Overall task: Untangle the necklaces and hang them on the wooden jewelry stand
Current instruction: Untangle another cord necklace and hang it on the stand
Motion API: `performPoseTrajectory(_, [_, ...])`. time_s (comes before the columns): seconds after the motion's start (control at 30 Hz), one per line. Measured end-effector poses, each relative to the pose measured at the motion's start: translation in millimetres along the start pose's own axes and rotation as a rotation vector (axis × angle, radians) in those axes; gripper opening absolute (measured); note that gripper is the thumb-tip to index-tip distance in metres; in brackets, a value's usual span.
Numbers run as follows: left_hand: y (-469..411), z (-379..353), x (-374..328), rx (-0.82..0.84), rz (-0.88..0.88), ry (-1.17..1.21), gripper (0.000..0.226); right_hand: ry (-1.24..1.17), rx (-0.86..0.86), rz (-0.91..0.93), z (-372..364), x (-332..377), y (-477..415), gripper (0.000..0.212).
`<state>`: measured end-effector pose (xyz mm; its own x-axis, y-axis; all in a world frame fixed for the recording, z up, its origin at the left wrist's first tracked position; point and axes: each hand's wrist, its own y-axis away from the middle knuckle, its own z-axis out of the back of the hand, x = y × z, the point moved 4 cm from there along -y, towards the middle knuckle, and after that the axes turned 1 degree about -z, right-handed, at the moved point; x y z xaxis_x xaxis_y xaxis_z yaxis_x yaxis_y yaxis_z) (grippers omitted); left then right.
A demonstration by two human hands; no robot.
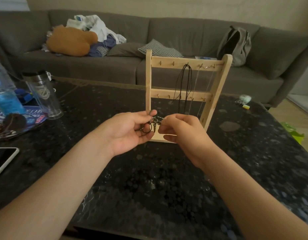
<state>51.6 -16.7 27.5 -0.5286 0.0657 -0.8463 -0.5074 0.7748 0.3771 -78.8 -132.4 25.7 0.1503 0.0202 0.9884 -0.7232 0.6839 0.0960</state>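
A wooden jewelry stand (217, 94) with two hook rails stands upright on the dark table. From its top rail hang a black cord necklace (181, 87) and a thin silver chain (195, 90). In front of the stand's base I hold a small tangled bunch of dark necklace chain (154, 122) in the air between both hands. My left hand (130, 130) pinches its left side with thumb and fingers, and a dark loop hangs by the palm. My right hand (181, 130) pinches the right side of the tangle.
The dark speckled table (149, 179) carries a clear tumbler (44, 96), a blue bottle (6, 94) and a plate at the left, plus a phone (2, 158) at the left edge. Small items lie at the far right. A grey sofa (184, 37) with cushions and a backpack sits behind.
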Motion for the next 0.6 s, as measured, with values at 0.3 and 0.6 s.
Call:
performPoseTrajectory(0.3, [2.5,-3.2,2.2,0.045,0.032,-0.038,0.031,-0.403,0.158,-0.092,-9.5,-0.1,-0.1,0.027])
performPoseTrajectory(0.6, [0.2,-0.2,-1.9,-0.041,-0.013,-0.057,0.019,-0.210,0.037,-0.019,-1.3,-3.1,-3.4,0.033])
